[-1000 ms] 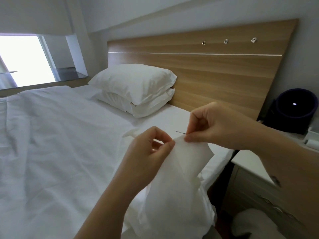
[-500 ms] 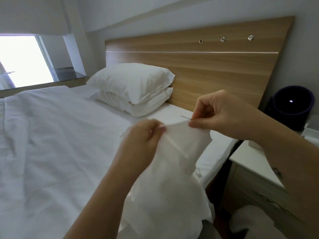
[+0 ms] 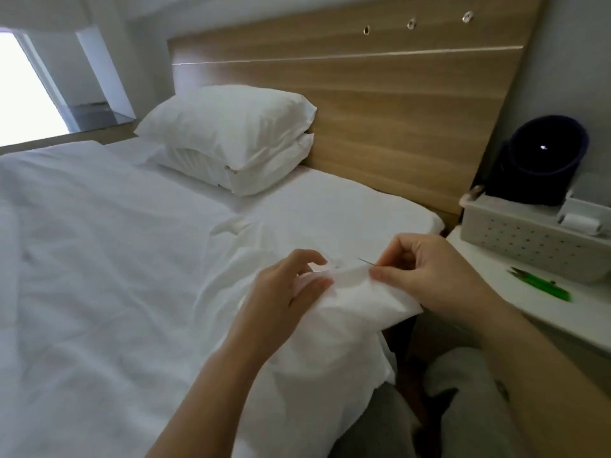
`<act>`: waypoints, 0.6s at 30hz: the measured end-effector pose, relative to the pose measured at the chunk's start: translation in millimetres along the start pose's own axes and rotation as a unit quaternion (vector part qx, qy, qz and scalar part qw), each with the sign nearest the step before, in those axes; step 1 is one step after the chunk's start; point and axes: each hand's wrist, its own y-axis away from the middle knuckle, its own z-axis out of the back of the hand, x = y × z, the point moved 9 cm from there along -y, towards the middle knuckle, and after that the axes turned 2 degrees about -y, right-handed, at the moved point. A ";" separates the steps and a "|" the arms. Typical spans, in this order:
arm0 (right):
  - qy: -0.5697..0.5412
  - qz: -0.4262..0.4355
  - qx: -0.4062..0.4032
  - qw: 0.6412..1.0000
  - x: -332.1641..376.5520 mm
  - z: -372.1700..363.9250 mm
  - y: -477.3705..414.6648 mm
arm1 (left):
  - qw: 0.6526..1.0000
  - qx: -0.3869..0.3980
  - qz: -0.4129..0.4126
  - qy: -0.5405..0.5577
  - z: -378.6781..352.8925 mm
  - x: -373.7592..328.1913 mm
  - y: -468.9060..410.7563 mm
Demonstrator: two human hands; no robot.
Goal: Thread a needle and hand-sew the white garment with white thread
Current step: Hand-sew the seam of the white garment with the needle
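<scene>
The white garment point(image 3: 350, 305) hangs from both my hands over the bed's near edge, its top edge stretched between them. My left hand point(image 3: 291, 289) pinches that edge on the left. My right hand point(image 3: 426, 272) pinches the right end of the edge together with a thin needle point(image 3: 365, 261), whose tip points up and left. The white thread is too fine to make out.
A white bed point(image 3: 115, 276) with two stacked pillows point(image 3: 231, 137) fills the left, with a wooden headboard behind. On the white nightstand point(image 3: 542, 309) at right lie green thread snips point(image 3: 542, 285), a perforated white basket point(image 3: 529, 239), a white thread spool point(image 3: 582, 223) and a dark round device point(image 3: 545, 157).
Both hands and the garment have dropped lower in view as the camera tilted down. The nightstand's basket and green snips have come into sight.
</scene>
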 end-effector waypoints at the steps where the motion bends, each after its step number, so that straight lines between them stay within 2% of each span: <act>1: -0.012 -0.008 -0.005 1.000 -6.9 -1.3 2.7 | 1.000 0.003 0.016 -0.001 -4.2 3.1 6.7; 12: -0.078 0.035 -0.018 0.996 6.7 14.6 7.1 | 0.997 0.074 0.026 0.012 -6.5 -27.7 9.5; 15: -0.089 0.042 -0.012 0.995 10.2 14.9 9.7 | 0.996 0.085 0.003 -0.005 -4.1 -41.0 6.1; 18: -0.099 0.048 -0.015 0.994 13.4 17.3 11.7 | 0.996 0.062 -0.054 -0.035 0.4 -51.2 4.2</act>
